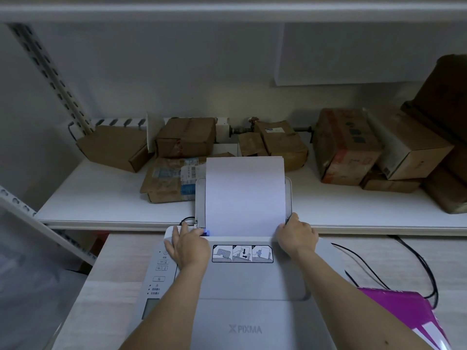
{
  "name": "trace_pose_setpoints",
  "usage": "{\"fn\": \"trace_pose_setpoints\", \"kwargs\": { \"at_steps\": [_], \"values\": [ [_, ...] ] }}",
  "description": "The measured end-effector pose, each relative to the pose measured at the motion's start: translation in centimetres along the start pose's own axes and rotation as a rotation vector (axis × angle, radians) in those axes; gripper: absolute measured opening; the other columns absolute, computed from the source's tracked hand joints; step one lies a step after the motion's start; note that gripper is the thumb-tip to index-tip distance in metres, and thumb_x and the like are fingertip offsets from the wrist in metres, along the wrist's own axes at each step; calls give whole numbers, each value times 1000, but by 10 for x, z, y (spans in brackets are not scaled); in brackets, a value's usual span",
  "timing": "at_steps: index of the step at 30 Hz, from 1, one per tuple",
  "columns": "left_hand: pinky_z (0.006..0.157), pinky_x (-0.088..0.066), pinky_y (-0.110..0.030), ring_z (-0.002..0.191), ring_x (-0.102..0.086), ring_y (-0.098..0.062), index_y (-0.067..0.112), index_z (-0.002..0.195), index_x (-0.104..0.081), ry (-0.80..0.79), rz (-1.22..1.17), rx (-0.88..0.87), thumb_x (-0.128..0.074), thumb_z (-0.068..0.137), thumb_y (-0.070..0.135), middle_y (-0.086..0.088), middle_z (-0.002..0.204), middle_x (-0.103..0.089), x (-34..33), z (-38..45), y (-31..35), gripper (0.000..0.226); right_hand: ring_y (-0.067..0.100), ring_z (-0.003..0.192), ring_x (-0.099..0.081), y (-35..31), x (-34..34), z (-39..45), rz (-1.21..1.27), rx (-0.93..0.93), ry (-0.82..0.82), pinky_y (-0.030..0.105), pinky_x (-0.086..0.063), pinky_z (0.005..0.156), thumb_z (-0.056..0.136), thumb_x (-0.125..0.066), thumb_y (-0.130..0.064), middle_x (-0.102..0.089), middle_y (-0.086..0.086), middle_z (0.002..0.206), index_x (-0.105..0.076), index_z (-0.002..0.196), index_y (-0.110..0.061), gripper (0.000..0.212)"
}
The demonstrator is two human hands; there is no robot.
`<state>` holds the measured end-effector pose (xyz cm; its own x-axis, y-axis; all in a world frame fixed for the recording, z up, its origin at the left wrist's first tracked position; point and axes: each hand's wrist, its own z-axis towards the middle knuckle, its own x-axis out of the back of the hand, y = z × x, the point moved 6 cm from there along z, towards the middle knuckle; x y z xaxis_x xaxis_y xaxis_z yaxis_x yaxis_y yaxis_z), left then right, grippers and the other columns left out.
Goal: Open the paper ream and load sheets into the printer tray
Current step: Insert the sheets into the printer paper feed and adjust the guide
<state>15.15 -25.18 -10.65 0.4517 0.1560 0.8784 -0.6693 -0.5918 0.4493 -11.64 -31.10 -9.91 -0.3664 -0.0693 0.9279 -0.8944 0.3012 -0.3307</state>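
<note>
A white PIXMA printer (242, 286) sits on the pale wooden desk in front of me. White sheets (244, 195) stand upright in its rear tray (288, 195). My left hand (188, 245) rests on the printer's top at the tray's lower left, its thumb and fingers at the blue paper guide (207, 233). My right hand (297, 236) is at the sheets' lower right corner, fingertips touching the tray's right edge. The purple ream wrapper (406, 314) lies at the desk's right, partly cut off by the frame.
A white shelf (101, 198) behind the printer carries several brown cardboard boxes (187, 136) and wrapped parcels. Black cables (414, 261) run across the desk right of the printer. A slotted metal rail (38, 215) slants at the left.
</note>
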Motion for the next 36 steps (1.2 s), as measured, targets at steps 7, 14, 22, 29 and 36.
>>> {"fn": "trace_pose_setpoints", "kwargs": {
  "at_steps": [7,14,22,29,36],
  "values": [
    [119,6,-42,150,-4,-20,36,100,-72,-22,-57,31,-44,86,1,0,159,-26,3,1,-1,47,30,115,-52,-1,0,-1,-11,2,0,39,-34,97,91,-37,-24,-65,11,113,-48,109,-10,25],
    [119,5,-43,150,-4,-20,37,108,-70,-26,-29,24,-43,87,2,0,159,-25,2,2,-1,49,30,115,-52,0,-1,0,-13,8,-25,39,-35,96,91,-36,-23,-64,11,114,-47,110,-11,25],
    [118,3,-46,149,-9,-22,36,101,-70,-61,-15,45,-45,88,6,-3,158,-26,2,3,4,41,31,118,-50,2,0,1,-10,33,-79,38,-36,95,92,-37,-24,-62,13,119,-46,116,-9,30],
    [116,-6,-50,148,-14,-22,31,103,-68,-95,-61,66,-42,89,10,-5,155,-31,6,0,10,37,31,118,-51,0,7,-9,-48,54,-62,38,-37,96,94,-38,-27,-62,13,121,-47,116,-6,31],
    [104,-33,-41,126,-46,-26,30,112,-65,-75,-71,41,-39,87,12,-2,131,-56,25,-21,7,40,29,127,-43,-5,11,-36,-51,45,-91,43,-36,103,92,-39,-25,-53,9,131,-47,124,-8,36]
  ]
}}
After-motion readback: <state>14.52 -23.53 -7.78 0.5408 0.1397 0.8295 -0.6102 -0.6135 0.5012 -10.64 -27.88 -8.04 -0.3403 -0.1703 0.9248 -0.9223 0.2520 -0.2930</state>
